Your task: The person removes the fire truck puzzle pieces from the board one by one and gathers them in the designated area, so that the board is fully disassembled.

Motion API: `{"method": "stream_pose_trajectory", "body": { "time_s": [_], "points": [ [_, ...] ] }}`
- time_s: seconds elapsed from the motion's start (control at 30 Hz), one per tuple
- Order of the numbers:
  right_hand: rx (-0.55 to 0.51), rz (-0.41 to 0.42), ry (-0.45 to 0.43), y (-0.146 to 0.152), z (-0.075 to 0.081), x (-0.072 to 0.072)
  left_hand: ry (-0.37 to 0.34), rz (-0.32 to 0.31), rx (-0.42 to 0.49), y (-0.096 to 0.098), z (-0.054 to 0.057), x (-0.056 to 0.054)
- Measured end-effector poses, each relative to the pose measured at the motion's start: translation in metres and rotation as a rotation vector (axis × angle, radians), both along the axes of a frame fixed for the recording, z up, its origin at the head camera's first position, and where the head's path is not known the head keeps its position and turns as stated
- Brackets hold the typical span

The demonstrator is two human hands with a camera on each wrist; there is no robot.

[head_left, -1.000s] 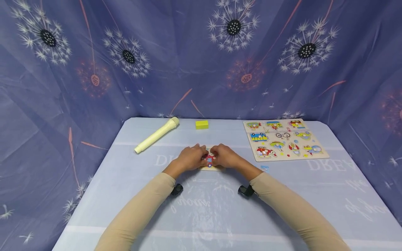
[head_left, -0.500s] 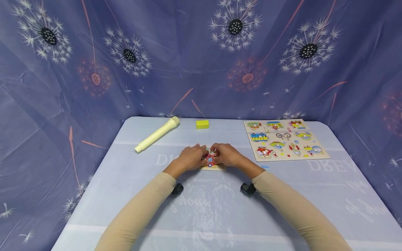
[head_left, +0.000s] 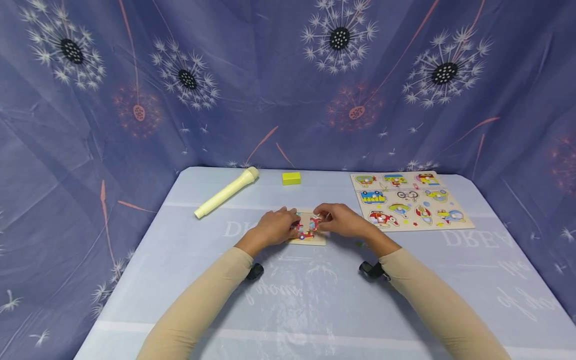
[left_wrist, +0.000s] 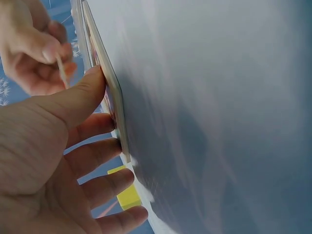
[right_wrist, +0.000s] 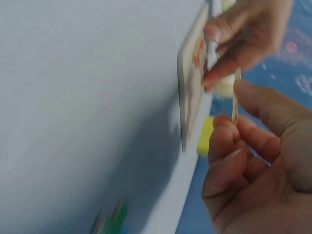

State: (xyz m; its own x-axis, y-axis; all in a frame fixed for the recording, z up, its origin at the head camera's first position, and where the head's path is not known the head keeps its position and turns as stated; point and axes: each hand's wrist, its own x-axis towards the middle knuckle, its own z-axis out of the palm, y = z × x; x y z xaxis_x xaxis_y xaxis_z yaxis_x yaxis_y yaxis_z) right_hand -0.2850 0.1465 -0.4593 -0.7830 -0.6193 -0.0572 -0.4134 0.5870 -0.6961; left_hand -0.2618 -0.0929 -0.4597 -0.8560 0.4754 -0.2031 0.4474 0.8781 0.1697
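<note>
Dark blue dandelion-print cloth [head_left: 261, 75] hangs behind the pale blue table [head_left: 297, 310]. I see the right hand [head_left: 340, 220] pinching a thin, red-printed wooden puzzle piece [head_left: 313, 224] just above the small, flat wooden board [head_left: 317, 242]; the left hand [head_left: 275, 226] rests there, fingers extended. Probably light, stiff, smooth: best held by opposite edges.

Near the middle of the table [head_left: 252, 320], the left hand [head_left: 273, 226] rests on the left side of a small wooden puzzle board [head_left: 305, 220], while the right hand [head_left: 341, 220] pinches a red piece [head_left: 313, 223] at its right side. A pale yellow microphone-shaped object [head_left: 227, 192] lies towards the far left corner, a yellow block [head_left: 291, 178] by the far edge, a larger puzzle board [head_left: 438, 205] towards the far right corner.
</note>
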Motion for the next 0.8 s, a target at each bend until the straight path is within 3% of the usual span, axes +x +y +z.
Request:
{"method": "stream_pose_trajectory", "body": {
  "time_s": [0.13, 0.33, 0.53, 0.7, 0.8],
  "points": [
    [-0.009, 0.017, -0.002, 0.034, 0.003, 0.015, -0.001, 0.002, 0.004, 0.0, 0.0, 0.001],
    [0.086, 0.044, 0.021, 0.084, 0.002, 0.042, 0.01, -0.002, 0.008, 0.0, 0.002, 0.001],
    [0.12, 0.03, -0.001, 0.119, -0.005, 0.066, 0.011, -0.04, 0.019, 0.003, 0.001, 0.001],
    [0.099, 0.033, 0.011, 0.126, -0.01, 0.072, 0.013, -0.012, 0.004, 0.004, 0.0, 0.001],
    [0.092, -0.014, 0.017, 0.125, -0.008, 0.071, 0.017, -0.011, -0.001, 0.003, 0.0, 0.0]
  ]
}}
